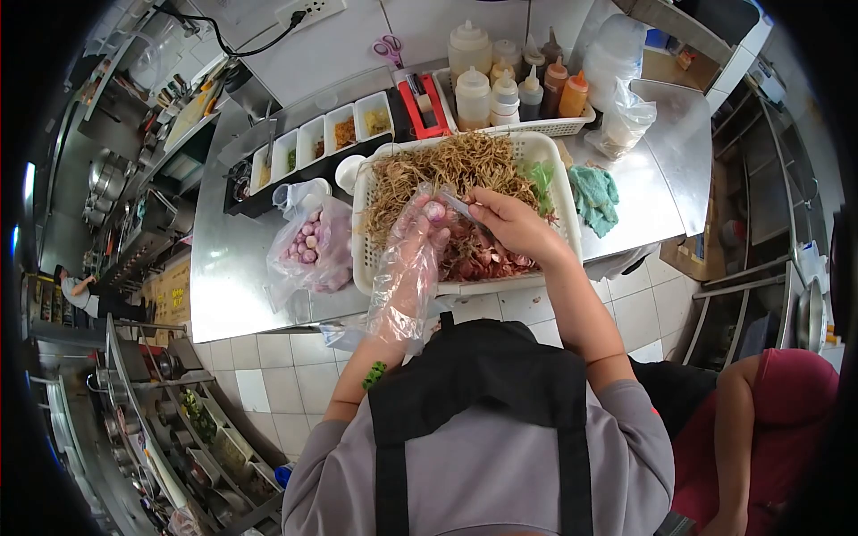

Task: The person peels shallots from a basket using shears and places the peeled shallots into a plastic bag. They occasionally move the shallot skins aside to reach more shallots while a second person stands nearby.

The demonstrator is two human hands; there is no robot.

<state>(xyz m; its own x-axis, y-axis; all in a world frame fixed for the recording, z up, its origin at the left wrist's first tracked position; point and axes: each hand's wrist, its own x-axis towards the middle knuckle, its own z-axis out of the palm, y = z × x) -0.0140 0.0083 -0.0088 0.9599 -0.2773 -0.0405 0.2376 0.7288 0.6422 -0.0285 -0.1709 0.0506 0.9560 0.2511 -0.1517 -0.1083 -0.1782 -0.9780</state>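
Note:
My left hand (pixel 418 234), inside a loose clear plastic glove, holds a small purple shallot (pixel 433 211) at its fingertips above a white plastic basket (pixel 559 192). My right hand (pixel 505 223), bare, is pinched on the glove's edge or on peel right next to the shallot; which one I cannot tell. The basket holds a heap of brown dried strands (pixel 447 170) at the back and reddish shallot skins (pixel 487 259) at the front. A clear bag of peeled shallots (pixel 313 246) sits just left of the basket.
Behind the basket stand squeeze bottles (pixel 500 80) in a tray, a row of white condiment tubs (pixel 326 134), and a green cloth (pixel 594 196). Another person in a red top (pixel 769 420) is at my right. The steel counter edge (pixel 250 326) runs along the tiled floor.

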